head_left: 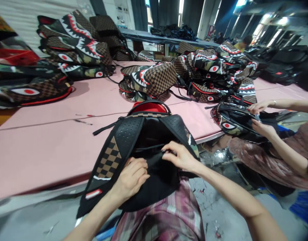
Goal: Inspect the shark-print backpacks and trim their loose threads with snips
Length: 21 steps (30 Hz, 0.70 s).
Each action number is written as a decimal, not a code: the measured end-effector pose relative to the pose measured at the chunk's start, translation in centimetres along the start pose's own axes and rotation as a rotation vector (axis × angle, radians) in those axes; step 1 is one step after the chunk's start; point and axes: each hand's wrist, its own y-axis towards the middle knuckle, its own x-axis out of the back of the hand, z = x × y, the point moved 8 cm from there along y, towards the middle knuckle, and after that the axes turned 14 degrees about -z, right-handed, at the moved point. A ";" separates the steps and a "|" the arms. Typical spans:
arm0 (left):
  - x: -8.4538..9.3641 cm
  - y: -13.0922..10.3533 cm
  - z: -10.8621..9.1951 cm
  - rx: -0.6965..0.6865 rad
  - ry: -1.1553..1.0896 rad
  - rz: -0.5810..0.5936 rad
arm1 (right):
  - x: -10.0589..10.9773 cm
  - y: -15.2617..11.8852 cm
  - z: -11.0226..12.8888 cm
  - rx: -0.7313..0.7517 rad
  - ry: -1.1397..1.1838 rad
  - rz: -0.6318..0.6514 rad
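Note:
A black backpack with brown checkered panels (108,160) lies open across the table's front edge and my lap, its red-lined top pointing away from me. My left hand (135,175) is on the left side of the opening, fingers curled against the black fabric. On the right, my right hand (177,155) pinches the edge of the black inner cloth (156,174) between thumb and fingers. Both hands are closed on the cloth, a short distance apart. The inside of the bag is dark, and the fingertips of my left hand are partly hidden.
Stacked shark-print backpacks (73,47) stand at the back left, with more (209,67) at the centre right. Two pens (83,122) lie on the pink table (43,144). At the right, a co-worker's hands (263,129) hold another bag (229,125).

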 end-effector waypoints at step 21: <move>-14.9 1.5 16.3 0.272 0.655 0.599 | -2.4 -4.1 -10.2 -0.510 -0.038 -0.212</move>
